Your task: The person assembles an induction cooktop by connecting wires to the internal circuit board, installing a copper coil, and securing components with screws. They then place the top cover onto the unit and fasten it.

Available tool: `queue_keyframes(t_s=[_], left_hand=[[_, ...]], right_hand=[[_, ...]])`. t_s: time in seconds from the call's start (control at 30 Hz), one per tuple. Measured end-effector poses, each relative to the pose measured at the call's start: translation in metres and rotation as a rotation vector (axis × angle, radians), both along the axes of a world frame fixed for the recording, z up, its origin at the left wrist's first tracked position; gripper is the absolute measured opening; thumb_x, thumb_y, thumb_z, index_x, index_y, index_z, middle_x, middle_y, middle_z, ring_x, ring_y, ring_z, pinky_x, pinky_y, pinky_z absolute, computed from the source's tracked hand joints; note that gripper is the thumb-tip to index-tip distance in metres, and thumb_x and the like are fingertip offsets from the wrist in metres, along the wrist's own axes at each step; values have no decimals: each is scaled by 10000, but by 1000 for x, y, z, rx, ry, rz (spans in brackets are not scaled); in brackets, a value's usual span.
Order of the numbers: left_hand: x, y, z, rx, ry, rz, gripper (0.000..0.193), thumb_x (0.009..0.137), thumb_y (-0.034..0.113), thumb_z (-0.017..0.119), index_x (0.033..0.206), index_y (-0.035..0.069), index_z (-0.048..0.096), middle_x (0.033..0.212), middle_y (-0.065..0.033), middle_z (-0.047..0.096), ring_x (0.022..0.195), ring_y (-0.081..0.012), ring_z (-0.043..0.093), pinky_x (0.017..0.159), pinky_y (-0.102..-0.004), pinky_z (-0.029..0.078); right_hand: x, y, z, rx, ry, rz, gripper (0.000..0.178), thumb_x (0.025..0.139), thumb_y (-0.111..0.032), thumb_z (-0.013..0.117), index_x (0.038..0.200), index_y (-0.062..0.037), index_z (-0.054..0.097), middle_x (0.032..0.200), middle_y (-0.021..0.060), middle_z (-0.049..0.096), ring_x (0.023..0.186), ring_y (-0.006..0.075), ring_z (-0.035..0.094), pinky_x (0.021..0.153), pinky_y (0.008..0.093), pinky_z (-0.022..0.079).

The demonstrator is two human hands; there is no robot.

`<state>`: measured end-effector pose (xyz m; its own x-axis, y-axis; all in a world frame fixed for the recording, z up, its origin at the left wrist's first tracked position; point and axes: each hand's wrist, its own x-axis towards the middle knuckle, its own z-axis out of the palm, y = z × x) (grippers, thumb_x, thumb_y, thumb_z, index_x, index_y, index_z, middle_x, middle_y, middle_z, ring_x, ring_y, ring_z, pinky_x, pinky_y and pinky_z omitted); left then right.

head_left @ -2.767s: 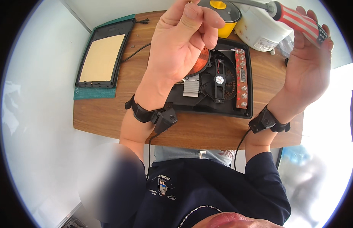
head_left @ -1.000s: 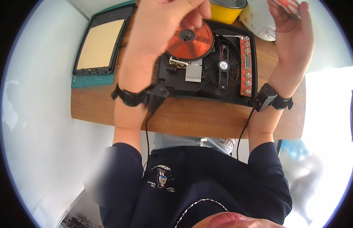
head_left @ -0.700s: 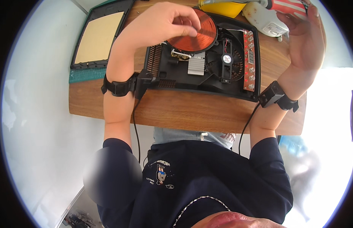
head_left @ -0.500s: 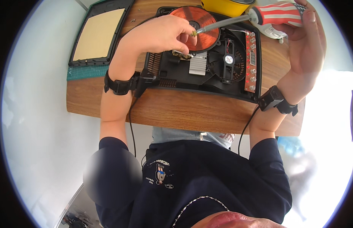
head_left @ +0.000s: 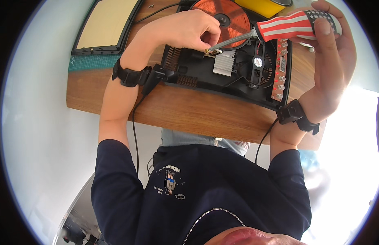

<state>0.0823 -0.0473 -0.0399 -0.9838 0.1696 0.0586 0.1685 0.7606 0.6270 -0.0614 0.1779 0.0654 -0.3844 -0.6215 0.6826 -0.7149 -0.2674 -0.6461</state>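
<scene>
The handle of a screwdriver (head_left: 285,27), striped red and white with a starred dark end, lies in my right hand (head_left: 334,49), fingers wrapped round it. Its metal shaft slants down to the left, and a small brass-coloured piece, perhaps a screw, shows at the tip. Right beside that tip, my left hand (head_left: 191,30) has thumb and fingers pinched together; what they hold is hidden. Both work over an opened induction cooker (head_left: 189,67) in a black housing. The tip is by the left end of its silver heat sink (head_left: 223,63), below the copper coil (head_left: 234,30).
A fan (head_left: 258,62) and a strip circuit board (head_left: 280,75) sit in the housing's right part. At the far left, a black-framed panel (head_left: 101,24) rests on a green cutting mat (head_left: 91,61). A yellow container (head_left: 263,9) stands behind, on the wooden table (head_left: 189,104).
The screwdriver's tip has come down from over the coil to beside the heat sink. My left fingers have closed to a pinch next to it. The whole view has shifted slightly.
</scene>
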Motion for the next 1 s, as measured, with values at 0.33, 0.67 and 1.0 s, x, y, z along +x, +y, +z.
queue_keyframes(t_s=[0.33, 0.67, 1.0], left_hand=[[-2, 3, 9, 292, -99, -17, 175, 841, 107, 738, 991, 35, 685, 824, -52, 672, 786, -189, 639, 759, -342, 507], [-5, -3, 18, 199, -94, -152, 202, 864, 99, 772, 1044, 6, 764, 912, -77, 695, 863, -182, 645, 760, -312, 505], [-4, 1, 16, 273, -134, -45, 153, 870, 132, 750, 954, 7, 719, 901, -85, 720, 825, -174, 663, 750, -317, 530]], right_hand=[[-2, 10, 5, 136, 112, 41, 490, 923, -460, 728, 1132, -50, 562, 790, 8, 628, 659, 61, 634, 598, 155, 523], [9, 5, -1, 76, 161, -43, 509, 917, -498, 728, 1126, -64, 563, 794, 2, 640, 667, 65, 642, 608, 167, 543], [17, 0, -6, 29, 164, -64, 538, 901, -503, 749, 1132, -57, 556, 807, 21, 655, 685, 84, 663, 629, 180, 558]])
